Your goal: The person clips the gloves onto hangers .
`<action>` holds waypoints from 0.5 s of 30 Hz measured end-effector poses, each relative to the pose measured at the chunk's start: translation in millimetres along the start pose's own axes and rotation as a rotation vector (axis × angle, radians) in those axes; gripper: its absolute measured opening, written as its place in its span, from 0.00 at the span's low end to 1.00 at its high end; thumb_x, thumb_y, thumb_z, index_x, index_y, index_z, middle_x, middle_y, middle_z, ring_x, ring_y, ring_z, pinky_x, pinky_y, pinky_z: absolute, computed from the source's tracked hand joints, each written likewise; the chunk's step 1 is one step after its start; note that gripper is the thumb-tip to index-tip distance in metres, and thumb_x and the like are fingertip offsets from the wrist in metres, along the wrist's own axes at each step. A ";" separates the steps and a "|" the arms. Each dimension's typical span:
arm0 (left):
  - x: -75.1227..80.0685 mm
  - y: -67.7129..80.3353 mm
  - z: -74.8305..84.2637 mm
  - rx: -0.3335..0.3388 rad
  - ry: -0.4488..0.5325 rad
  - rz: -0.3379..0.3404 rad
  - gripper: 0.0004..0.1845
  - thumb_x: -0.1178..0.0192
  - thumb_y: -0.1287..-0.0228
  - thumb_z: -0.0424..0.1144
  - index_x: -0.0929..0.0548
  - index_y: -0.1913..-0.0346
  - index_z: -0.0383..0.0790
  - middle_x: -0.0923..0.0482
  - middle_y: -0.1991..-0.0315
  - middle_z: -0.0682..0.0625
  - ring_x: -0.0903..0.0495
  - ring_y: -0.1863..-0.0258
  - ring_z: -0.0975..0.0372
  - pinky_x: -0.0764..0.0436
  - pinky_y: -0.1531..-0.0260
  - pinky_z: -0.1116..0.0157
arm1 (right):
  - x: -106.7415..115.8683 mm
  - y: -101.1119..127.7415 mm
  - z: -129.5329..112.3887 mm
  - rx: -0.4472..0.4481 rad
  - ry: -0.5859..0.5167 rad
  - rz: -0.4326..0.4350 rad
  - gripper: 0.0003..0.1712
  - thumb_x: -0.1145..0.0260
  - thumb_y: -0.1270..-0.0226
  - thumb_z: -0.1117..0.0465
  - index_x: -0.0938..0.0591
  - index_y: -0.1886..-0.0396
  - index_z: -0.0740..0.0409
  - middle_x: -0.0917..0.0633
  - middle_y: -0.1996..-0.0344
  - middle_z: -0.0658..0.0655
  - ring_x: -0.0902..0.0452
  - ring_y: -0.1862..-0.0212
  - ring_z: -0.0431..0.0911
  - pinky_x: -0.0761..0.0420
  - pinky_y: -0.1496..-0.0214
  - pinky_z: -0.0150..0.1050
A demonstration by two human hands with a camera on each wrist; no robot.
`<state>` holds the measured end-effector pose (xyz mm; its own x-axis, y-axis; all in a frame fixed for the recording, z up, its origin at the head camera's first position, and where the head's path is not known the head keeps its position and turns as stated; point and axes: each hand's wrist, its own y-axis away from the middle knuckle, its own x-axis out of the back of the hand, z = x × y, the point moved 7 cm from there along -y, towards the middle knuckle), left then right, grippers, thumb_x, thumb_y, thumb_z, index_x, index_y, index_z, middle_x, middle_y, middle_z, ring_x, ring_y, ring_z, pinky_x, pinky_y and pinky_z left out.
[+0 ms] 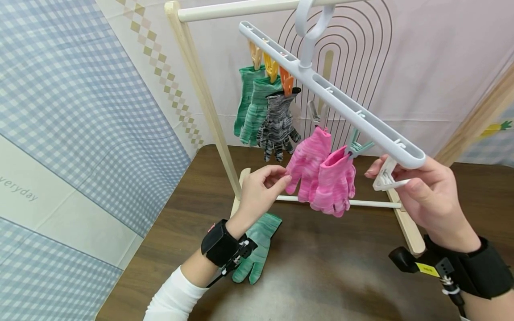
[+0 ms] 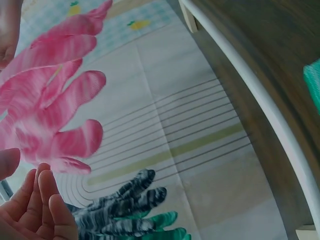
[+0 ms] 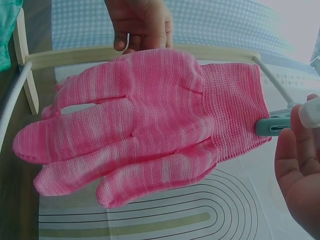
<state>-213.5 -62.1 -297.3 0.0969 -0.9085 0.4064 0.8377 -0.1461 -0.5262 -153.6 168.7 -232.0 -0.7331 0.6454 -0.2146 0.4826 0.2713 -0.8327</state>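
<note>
My right hand (image 1: pixel 435 200) pinches a white clip (image 1: pixel 387 177) hanging at the near end of the pale blue-grey hanger bar (image 1: pixel 333 93). My left hand (image 1: pixel 261 189) is beside the pink gloves, its fingers loosely bent and fingertips right at one glove's edge, gripping nothing. Two pink gloves hang there: the nearer pink glove (image 1: pixel 335 185) by a grey-green clip (image 1: pixel 355 145), the farther pink glove (image 1: pixel 311 154) by a grey clip (image 1: pixel 315 113). In the right wrist view, the near pink glove (image 3: pixel 165 110) fills the middle, and the left hand (image 3: pixel 145 22) shows behind it.
Farther along the bar hang green gloves (image 1: pixel 254 111) and a black-and-grey glove (image 1: pixel 278 122) from beige, yellow and orange clips. The hanger hooks onto a wooden rack (image 1: pixel 201 89). A loose green glove (image 1: pixel 261 243) lies on the brown table (image 1: pixel 321 267), partly behind the left wrist.
</note>
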 end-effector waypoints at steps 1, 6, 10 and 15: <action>0.6 0.2 -1.1 0.005 0.001 -0.005 0.11 0.40 0.45 0.41 0.19 0.62 0.38 0.19 0.70 0.49 0.25 0.75 0.67 0.24 0.73 0.72 | 0.8 0.4 0.2 0.000 -0.002 0.001 0.24 0.44 0.42 0.74 0.36 0.46 0.81 0.23 0.59 0.71 0.26 0.54 0.57 0.26 0.51 0.40; 3.6 1.3 -5.8 0.018 -0.011 -0.014 0.11 0.40 0.45 0.41 0.19 0.62 0.37 0.19 0.70 0.48 0.24 0.74 0.66 0.24 0.73 0.73 | 1.9 0.9 0.5 0.004 -0.007 0.003 0.24 0.45 0.42 0.74 0.36 0.46 0.82 0.24 0.59 0.72 0.26 0.54 0.58 0.26 0.51 0.40; 7.3 2.3 -10.3 0.026 -0.039 -0.006 0.12 0.40 0.45 0.42 0.19 0.62 0.38 0.19 0.70 0.48 0.23 0.73 0.64 0.24 0.72 0.73 | -0.9 0.1 0.1 -0.001 -0.004 0.003 0.24 0.45 0.42 0.74 0.36 0.46 0.81 0.23 0.59 0.71 0.26 0.54 0.57 0.26 0.51 0.39; 11.4 4.4 -16.4 0.039 -0.063 -0.003 0.11 0.39 0.45 0.44 0.18 0.63 0.40 0.18 0.71 0.49 0.23 0.74 0.65 0.24 0.72 0.71 | -4.2 -1.3 -0.2 -0.009 0.010 0.002 0.23 0.45 0.41 0.74 0.35 0.46 0.81 0.23 0.59 0.69 0.25 0.54 0.56 0.26 0.51 0.38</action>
<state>-217.5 -79.5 -307.3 0.1273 -0.8815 0.4547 0.8583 -0.1318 -0.4959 -151.0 165.7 -229.9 -0.7271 0.6533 -0.2108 0.4884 0.2765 -0.8276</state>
